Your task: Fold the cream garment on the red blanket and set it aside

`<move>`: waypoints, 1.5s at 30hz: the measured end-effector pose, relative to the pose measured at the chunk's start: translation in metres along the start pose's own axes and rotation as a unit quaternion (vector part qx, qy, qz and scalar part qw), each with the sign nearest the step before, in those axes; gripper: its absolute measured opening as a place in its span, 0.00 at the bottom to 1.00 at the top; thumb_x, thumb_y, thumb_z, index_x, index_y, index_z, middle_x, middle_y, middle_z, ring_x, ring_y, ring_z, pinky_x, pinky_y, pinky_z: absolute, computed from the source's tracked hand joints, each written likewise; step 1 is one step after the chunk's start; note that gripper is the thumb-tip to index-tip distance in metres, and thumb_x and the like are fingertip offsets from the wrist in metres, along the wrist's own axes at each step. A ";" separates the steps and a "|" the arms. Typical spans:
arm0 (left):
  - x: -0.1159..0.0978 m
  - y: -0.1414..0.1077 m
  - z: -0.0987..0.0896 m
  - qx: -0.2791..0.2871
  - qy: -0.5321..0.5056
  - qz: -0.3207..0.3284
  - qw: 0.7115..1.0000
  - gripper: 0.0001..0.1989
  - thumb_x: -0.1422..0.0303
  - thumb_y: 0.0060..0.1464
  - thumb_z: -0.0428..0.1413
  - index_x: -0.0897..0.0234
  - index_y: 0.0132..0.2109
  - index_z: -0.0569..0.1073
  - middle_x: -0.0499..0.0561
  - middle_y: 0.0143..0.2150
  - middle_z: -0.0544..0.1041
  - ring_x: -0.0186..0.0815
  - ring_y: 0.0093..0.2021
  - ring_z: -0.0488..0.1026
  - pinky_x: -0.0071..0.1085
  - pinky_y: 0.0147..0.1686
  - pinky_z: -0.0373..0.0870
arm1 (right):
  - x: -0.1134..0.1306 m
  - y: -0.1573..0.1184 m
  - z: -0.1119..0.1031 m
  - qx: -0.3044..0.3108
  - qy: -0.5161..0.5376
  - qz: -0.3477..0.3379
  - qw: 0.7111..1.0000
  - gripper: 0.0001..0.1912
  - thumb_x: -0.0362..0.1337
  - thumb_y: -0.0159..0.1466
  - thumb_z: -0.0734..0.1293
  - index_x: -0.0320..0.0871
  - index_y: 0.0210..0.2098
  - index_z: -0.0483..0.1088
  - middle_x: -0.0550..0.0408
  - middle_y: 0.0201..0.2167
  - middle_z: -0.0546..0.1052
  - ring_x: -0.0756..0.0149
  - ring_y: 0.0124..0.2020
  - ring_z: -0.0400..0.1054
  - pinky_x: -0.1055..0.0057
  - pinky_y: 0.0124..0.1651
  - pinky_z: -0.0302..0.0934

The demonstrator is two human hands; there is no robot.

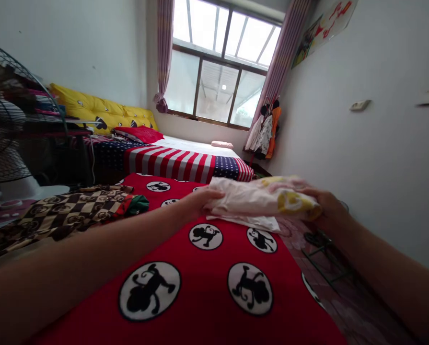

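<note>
Between my two hands is a folded white garment (250,197) with yellow and pink print, held just over the far right part of a red cloth. My left hand (204,199) grips its left end, thumb on top. At the other end my right hand (324,203) is closed on the yellow-printed edge, slightly blurred. Beneath the garment lies another white folded cloth (268,223), partly hidden by it. The red cloth (207,292) has white circles with black monkey figures and covers the surface before me.
A checked brown cloth (88,208) lies at left, near a caged fan (16,129). Beyond is a bed with a striped, starred cover (171,162) and a yellow cushion (102,110). Clothes (266,132) hang beside the window. A green metal frame (322,258) stands on the floor at right.
</note>
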State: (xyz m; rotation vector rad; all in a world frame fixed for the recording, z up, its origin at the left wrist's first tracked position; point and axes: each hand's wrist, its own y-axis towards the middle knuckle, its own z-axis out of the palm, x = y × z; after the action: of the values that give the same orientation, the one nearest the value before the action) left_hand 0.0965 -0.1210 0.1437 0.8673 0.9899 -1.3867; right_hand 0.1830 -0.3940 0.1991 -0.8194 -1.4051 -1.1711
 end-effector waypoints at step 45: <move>0.157 -0.128 -0.049 0.043 0.692 0.022 0.720 0.32 0.62 0.56 0.51 0.59 0.67 0.57 0.60 0.70 0.47 0.53 0.70 0.41 0.58 0.63 0.41 | -0.196 -0.166 0.112 0.268 -0.557 -0.071 0.783 0.38 0.56 0.63 0.58 0.45 0.67 0.49 0.48 0.69 0.43 0.52 0.70 0.33 0.47 0.67 0.29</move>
State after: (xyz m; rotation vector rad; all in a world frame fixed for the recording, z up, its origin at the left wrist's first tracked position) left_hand -0.0431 -0.1362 -0.0101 2.0773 1.9583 -0.5144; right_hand 0.0300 -0.3091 -0.0201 -1.0279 -2.6394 -0.2120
